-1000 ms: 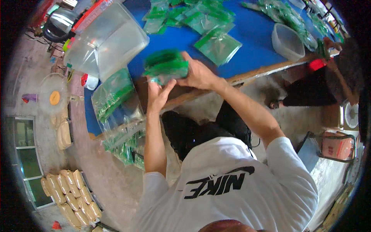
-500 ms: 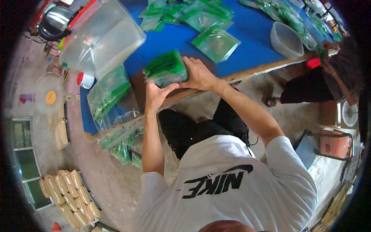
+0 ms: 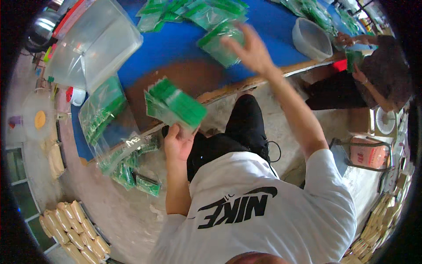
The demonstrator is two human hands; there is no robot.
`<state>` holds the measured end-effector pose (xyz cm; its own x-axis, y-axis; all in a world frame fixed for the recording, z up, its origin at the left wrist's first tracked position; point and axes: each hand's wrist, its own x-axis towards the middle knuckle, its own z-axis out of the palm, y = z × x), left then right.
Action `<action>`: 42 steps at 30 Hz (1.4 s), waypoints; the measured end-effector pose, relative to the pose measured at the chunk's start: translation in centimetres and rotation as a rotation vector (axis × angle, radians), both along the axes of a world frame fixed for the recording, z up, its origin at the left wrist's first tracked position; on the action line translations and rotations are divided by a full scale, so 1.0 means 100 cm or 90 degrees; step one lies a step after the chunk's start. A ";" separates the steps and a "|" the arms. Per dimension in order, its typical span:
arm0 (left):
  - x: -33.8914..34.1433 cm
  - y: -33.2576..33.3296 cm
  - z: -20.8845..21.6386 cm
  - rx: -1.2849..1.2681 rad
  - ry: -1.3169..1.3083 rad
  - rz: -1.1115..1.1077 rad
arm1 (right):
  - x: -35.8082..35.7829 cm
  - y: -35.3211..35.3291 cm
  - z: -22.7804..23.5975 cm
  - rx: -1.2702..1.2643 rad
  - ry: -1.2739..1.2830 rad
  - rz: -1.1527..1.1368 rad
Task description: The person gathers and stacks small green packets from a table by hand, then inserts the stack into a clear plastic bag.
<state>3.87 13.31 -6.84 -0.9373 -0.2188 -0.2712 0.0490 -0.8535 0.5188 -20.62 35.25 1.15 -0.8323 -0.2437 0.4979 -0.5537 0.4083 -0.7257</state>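
Observation:
My left hand (image 3: 179,143) grips the lower end of a thick stack of green-and-clear plastic packets (image 3: 178,103), held tilted at the table's near edge. My right hand (image 3: 252,50), smeared by motion, is off the stack with fingers apart. It is over a flat green-and-clear packet (image 3: 220,47) on the blue table; whether the fingertips touch it I cannot tell. More green packets (image 3: 209,15) lie in a loose pile beyond. Left of the stack, a large clear bag (image 3: 103,114) with green packets inside hangs partly over the table's edge.
A big translucent bin (image 3: 94,48) lies at the table's left, near a small red-and-white container (image 3: 75,96). To the right are a clear plastic tub (image 3: 312,40) and a co-worker (image 3: 380,72) handling a green packet. Below the left edge hang bagged green packets (image 3: 125,169).
My right hand has let go of the stack and moved up and right to the flat packet. My left hand has lowered the stack slightly and turned it. The view has shifted.

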 end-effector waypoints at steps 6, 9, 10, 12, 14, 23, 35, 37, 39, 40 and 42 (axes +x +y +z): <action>0.010 0.014 -0.015 0.219 0.013 -0.064 | -0.013 -0.008 -0.070 0.422 0.124 -0.146; 0.018 0.010 -0.026 0.264 0.076 -0.077 | 0.004 -0.022 -0.055 0.386 0.042 -0.142; 0.018 0.007 -0.026 0.268 0.085 -0.073 | 0.009 -0.021 -0.047 0.386 0.042 -0.137; 0.022 0.002 -0.022 0.282 0.065 -0.048 | 0.026 -0.007 -0.034 0.356 0.191 -0.102; 0.030 0.004 -0.018 0.300 0.040 -0.012 | 0.061 -0.004 -0.035 0.408 0.195 -0.035; 0.020 0.021 0.005 -0.047 -0.044 0.069 | 0.122 -0.021 -0.032 0.367 0.133 0.342; 0.025 0.017 -0.030 -0.015 -0.066 0.066 | 0.070 0.001 -0.020 0.275 0.161 0.252; 0.029 0.014 -0.031 0.063 -0.047 0.041 | 0.066 0.006 -0.020 0.370 0.221 0.124; 0.032 0.016 -0.023 0.151 0.023 0.007 | 0.074 0.004 -0.033 0.506 0.224 0.146; 0.031 0.018 -0.020 0.239 0.094 -0.025 | 0.080 0.002 -0.034 0.507 0.223 0.146; 0.028 0.016 -0.023 0.209 0.081 -0.027 | 0.101 -0.008 -0.033 0.465 0.179 0.229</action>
<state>6.65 14.92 -9.17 -0.9743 -0.0999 -0.2017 0.0571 -0.9765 0.2080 -10.54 34.44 -2.11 -0.5118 -0.8088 0.2896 -0.8591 0.4844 -0.1654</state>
